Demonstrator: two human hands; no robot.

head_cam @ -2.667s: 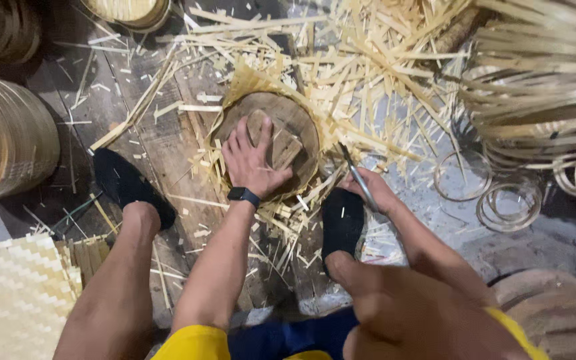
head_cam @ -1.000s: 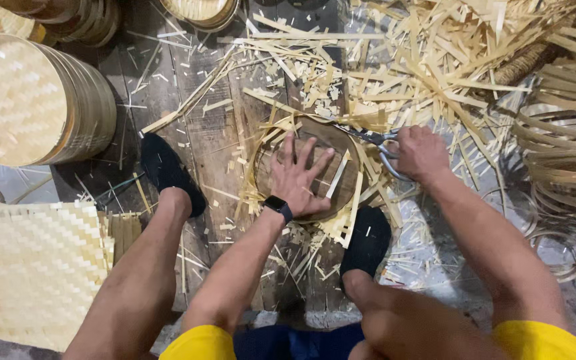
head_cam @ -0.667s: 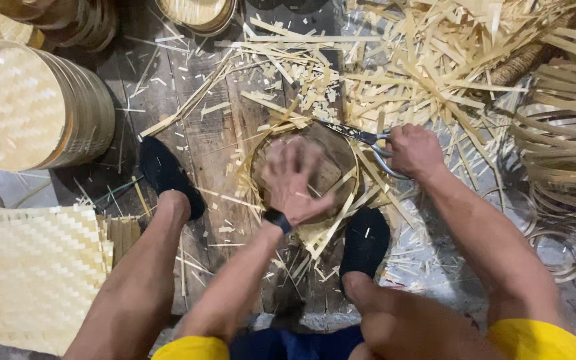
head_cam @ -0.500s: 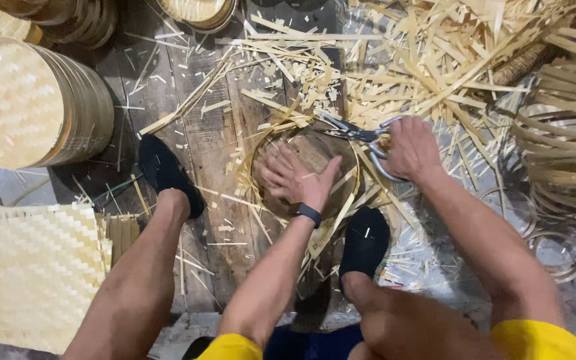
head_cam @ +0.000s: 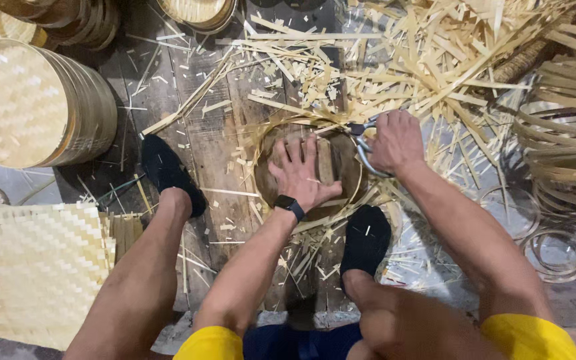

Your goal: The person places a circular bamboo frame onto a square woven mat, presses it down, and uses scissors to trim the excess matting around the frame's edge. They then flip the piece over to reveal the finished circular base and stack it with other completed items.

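The left hand (head_cam: 299, 175) lay flat, fingers spread, on the round woven bamboo disc with thin rim (head_cam: 311, 170), on the wooden floor (head_cam: 198, 127) between both feet. The right hand (head_cam: 397, 141) was closed around grey metal scissors (head_cam: 363, 140), blades pointing left at the far rim. I think cutting close along the rim, pressing firmly, was best.
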